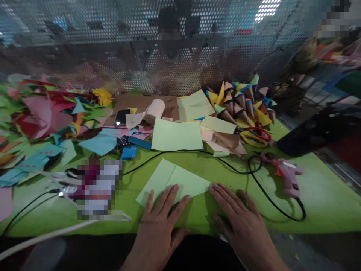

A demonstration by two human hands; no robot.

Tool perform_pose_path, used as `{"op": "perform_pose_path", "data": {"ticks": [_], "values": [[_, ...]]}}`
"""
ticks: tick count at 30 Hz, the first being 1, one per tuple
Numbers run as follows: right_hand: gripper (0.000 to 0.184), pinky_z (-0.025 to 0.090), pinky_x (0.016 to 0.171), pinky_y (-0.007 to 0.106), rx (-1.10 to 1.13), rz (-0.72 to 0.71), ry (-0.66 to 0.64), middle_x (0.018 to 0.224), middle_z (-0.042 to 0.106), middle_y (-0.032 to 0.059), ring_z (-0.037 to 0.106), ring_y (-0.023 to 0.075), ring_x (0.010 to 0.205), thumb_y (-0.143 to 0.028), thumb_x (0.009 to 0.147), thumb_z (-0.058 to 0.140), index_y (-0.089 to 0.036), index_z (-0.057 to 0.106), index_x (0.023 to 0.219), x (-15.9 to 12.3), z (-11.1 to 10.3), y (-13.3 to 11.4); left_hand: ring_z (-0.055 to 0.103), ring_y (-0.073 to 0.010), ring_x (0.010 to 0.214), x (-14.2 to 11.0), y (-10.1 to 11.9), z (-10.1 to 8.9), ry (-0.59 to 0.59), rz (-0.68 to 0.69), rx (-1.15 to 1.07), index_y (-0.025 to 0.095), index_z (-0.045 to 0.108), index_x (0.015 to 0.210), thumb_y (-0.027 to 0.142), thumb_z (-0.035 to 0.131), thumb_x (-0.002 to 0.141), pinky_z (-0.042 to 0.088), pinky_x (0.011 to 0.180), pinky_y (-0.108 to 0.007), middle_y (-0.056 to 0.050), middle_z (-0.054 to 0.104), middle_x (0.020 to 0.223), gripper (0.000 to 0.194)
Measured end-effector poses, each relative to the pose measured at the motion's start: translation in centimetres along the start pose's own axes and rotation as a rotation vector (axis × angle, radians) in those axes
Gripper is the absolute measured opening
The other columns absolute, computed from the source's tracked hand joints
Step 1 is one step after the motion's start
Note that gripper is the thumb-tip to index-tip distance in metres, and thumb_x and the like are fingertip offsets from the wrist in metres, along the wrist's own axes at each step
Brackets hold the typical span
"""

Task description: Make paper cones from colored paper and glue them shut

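Observation:
A pale green folded paper sheet [172,181] lies on the lime green table [324,195] in front of me. My left hand [159,222] rests flat with spread fingers, the fingertips on the sheet's near edge. My right hand [239,218] lies flat beside it, fingers stretched out, fingertips touching the sheet's right corner. Neither hand holds anything.
A pink glue gun [286,174] with a black cord [254,180] lies to the right. Further back are more pale green sheets [176,134], red and yellow scissors [255,134], a heap of paper cones [239,101] and coloured paper scraps [42,120] at left. A perforated metal screen [141,45] closes the back.

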State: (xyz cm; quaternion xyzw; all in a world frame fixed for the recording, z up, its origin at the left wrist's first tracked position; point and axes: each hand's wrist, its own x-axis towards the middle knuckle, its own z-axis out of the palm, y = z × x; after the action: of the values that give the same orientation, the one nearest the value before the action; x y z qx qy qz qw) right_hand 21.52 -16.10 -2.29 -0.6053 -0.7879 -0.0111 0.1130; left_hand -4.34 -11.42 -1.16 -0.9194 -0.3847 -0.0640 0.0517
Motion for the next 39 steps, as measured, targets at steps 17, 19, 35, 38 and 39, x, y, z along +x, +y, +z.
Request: {"op": "perform_pose_path", "data": {"ticks": [17, 19, 35, 38, 39], "values": [[0.052, 0.025, 0.109, 0.051, -0.063, -0.102, 0.136, 0.135, 0.062, 0.0071, 0.057, 0.0286, 0.122, -0.038, 0.096, 0.04, -0.023, 0.041, 0.146, 0.3, 0.6, 0.4, 0.037, -0.0244, 0.142, -7.1, -2.6, -1.4, 0.022, -0.184, -0.007, 0.022, 0.034, 0.15, 0.032, 0.048, 0.096, -0.002, 0.121, -0.048, -0.004, 0.046, 0.151, 0.057], [0.047, 0.025, 0.11, 0.051, -0.057, -0.112, 0.165, 0.127, 0.066, 0.0073, 0.059, 0.0285, 0.117, -0.034, 0.095, 0.042, -0.024, 0.048, 0.14, 0.1, 0.7, 0.4, 0.037, -0.0255, 0.142, -7.2, -2.5, -1.3, 0.049, -0.232, -0.032, 0.023, 0.036, 0.15, 0.031, 0.049, 0.096, 0.007, 0.121, -0.048, -0.005, 0.043, 0.153, 0.056], [0.031, 0.034, 0.107, 0.036, 0.11, -0.466, 0.324, 0.102, 0.078, -0.0015, 0.071, 0.0159, 0.095, -0.011, 0.09, 0.053, -0.025, 0.068, 0.114, -1.4, 0.6, -1.7, 0.033, -0.0301, 0.144, -4.8, -2.7, -0.5, 0.022, -0.281, -0.091, 0.033, 0.032, 0.15, 0.031, 0.049, 0.095, 0.031, 0.111, -0.063, -0.005, 0.024, 0.162, 0.057], [0.024, 0.043, 0.09, 0.032, 0.193, -0.474, 0.398, 0.088, 0.079, -0.0024, 0.071, 0.0138, 0.08, -0.011, 0.092, 0.054, -0.024, 0.071, 0.102, -1.0, -0.2, -3.1, 0.033, -0.0307, 0.144, -4.2, -2.5, -0.6, 0.04, -0.285, -0.127, 0.032, 0.032, 0.15, 0.029, 0.052, 0.094, 0.031, 0.111, -0.064, -0.007, 0.027, 0.161, 0.06], [0.021, 0.045, 0.084, 0.031, 0.227, -0.453, 0.416, 0.084, 0.078, -0.0019, 0.071, 0.0136, 0.076, -0.012, 0.092, 0.054, -0.023, 0.072, 0.099, -0.8, -0.5, -3.7, 0.033, -0.0317, 0.144, -4.1, -2.2, -0.7, 0.05, -0.28, -0.141, 0.031, 0.031, 0.151, 0.028, 0.054, 0.093, 0.031, 0.111, -0.064, -0.008, 0.027, 0.16, 0.063]]}}
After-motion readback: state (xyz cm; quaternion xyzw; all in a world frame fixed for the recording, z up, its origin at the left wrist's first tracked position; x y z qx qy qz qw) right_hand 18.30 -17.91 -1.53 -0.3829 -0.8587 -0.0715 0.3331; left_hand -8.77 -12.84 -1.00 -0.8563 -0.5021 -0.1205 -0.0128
